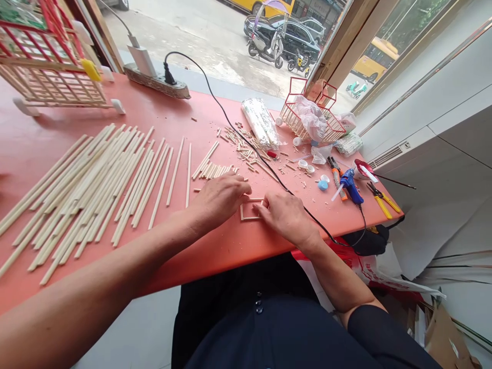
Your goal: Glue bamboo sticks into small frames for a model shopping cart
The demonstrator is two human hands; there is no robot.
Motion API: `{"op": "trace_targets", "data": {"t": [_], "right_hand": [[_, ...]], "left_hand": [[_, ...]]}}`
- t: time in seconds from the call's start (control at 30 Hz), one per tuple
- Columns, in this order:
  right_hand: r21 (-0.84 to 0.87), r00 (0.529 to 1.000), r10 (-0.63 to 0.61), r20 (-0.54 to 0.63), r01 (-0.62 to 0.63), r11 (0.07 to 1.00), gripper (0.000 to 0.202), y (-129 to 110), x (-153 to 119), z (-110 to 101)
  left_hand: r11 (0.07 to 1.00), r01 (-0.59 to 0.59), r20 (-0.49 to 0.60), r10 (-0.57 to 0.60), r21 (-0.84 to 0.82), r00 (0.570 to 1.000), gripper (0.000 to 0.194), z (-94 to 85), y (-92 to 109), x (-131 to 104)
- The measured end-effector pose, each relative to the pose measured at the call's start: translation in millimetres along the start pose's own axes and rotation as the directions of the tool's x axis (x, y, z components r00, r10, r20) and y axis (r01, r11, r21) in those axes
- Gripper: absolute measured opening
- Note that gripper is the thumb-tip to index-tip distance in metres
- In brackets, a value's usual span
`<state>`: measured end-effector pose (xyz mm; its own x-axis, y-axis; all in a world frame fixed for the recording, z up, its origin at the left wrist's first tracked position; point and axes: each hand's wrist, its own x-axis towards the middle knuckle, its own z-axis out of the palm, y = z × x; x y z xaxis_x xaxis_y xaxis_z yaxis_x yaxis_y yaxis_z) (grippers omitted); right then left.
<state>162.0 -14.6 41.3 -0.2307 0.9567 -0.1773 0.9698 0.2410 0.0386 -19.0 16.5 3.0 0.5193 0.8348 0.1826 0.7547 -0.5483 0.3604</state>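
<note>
- We are pressing a small frame of wooden sticks (251,209) flat on the pink bench (34,148), just right of the frame's centre; our left hand (219,197) is resting on its upper left corner and our right hand (286,215) is steadying its right side.
- The left fingers are curling down onto the top stick and the right fingers are pinching narrowly at the right edge; we cannot tell whether either hand is truly gripping a stick or only pushing on it.
- We are judging that the corners are the weak point: uneven pressure from either hand could be skewing the rectangle out of square or popping a joint apart.
- The black cord (230,125) is running diagonally from the power strip (157,82) at upper centre, passing just beside our right hand on its way to the blue glue gun (350,185) at right of centre; a wrist catching it could be dragging the gun off the bench edge or pulling it across the frame.
- Short offcuts (246,148) are lying scattered just above the frame; one sliding under a stick could be lifting it off flat.
- The long sticks (88,189) are spreading across the left half; our left forearm is hovering near them, and a sweep could be rolling them off the near edge.
- The yellow pliers (382,200) are sitting close to the bench's right corner, where a nudge could be tipping them over.
</note>
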Motion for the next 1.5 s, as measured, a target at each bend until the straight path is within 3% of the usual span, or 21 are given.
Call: {"op": "trace_targets", "data": {"t": [0.2, 0.33, 0.53, 0.7, 0.83, 0.93, 1.07, 1.13, 1.27, 1.37, 1.5], "right_hand": [[-0.028, 0.997, -0.009, 0.080, 0.011, 1.000, 0.032, -7.9, 0.5, -8.2], [-0.023, 0.997, -0.034, 0.069, 0.035, 0.999, 0.031, -6.1, 0.2, -6.4], [0.075, 0.999, -0.053, -0.004, 0.053, 0.996, 0.027, -1.6, -1.6, -4.4], [0.097, 0.994, 0.052, -0.101, -0.042, 0.994, 0.024, 8.8, 19.1, -9.6], [0.074, 0.990, 0.062, -0.124, -0.053, 0.996, 0.025, 23.5, 41.4, -7.5], [0.168, 0.988, -0.004, -0.154, 0.030, 0.985, 0.022, 39.7, 44.8, -4.6], [0.303, 0.937, -0.288, -0.200, 0.338, 0.891, 0.015, 63.1, 33.5, -1.2], [0.286, 0.910, -0.374, -0.182, 0.413, 0.865, 0.008, 70.3, 27.0, 1.5], [0.214, 0.897, -0.416, -0.149, 0.440, 0.872, 0.004, 74.5, 21.3, 9.5], [0.182, 0.874, -0.446, -0.195, 0.479, 0.859, 0.009, 75.9, 21.7, 13.6], [0.169, 0.869, -0.393, -0.301, 0.454, 0.875, 0.014, 78.9, 22.6, 9.4]], "left_hand": [[1.000, -0.016, -0.009, 0.016, -0.014, 1.000, 0.024, 0.3, -2.5, -0.7], [0.998, -0.025, -0.033, 0.023, -0.060, 0.999, 0.024, 0.4, -3.0, -1.2], [0.999, -0.031, 0.013, 0.031, -0.022, 0.999, 0.024, 1.2, -2.5, -0.7], [1.000, -0.023, 0.035, 0.023, 0.001, 0.999, 0.023, 0.8, -0.9, -1.3], [1.000, -0.008, 0.019, 0.008, 0.009, 1.000, 0.023, -0.1, 2.3, -1.6], [1.000, -0.001, 0.016, 0.001, 0.020, 1.000, 0.023, -0.8, 3.5, -1.4], [0.998, 0.056, -0.053, -0.058, -0.031, 0.997, 0.024, -4.0, -2.3, -2.0], [0.994, 0.092, -0.085, -0.097, -0.056, 0.992, 0.028, -6.3, -7.4, -2.8], [0.989, 0.136, -0.045, -0.138, -0.055, 0.989, 0.029, -12.2, -12.6, -3.6], [0.974, 0.203, -0.021, -0.206, -0.100, 0.978, 0.031, -19.3, -10.3, -3.3], [0.850, 0.320, 0.052, -0.330, -0.418, 0.943, 0.035, -27.0, -8.0, -2.4]]}}
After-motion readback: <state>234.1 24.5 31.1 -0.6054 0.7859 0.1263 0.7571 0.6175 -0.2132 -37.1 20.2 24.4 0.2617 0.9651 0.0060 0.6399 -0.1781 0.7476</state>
